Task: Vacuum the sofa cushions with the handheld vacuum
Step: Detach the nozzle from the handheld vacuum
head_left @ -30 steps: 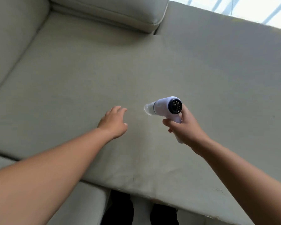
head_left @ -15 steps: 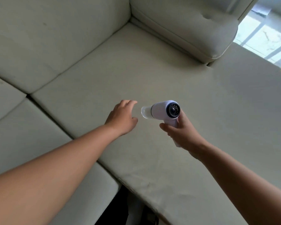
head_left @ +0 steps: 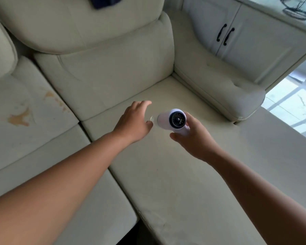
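Observation:
A small white handheld vacuum (head_left: 173, 119) with a dark round vent at its back is held over the cream chaise seat cushion (head_left: 193, 174). My right hand (head_left: 193, 138) is shut on its handle. The clear nozzle points away, toward the back cushion (head_left: 113, 73). My left hand (head_left: 134, 121) hovers just left of the nozzle with fingers apart, thumb close to the nozzle tip; whether it touches is unclear. The left seat cushion (head_left: 34, 135) carries brown stains (head_left: 19, 118).
A padded armrest (head_left: 224, 92) bounds the seat at the right rear. Behind it stands a white cabinet (head_left: 245, 38) with black handles. A dark cloth (head_left: 104, 1) lies on top of the sofa back. Tiled floor (head_left: 297, 103) shows at far right.
The view has lifted, bringing the sofa back, armrest and cabinet into sight. Both hands have stayed together, and my left hand has closed in on the vacuum's nozzle.

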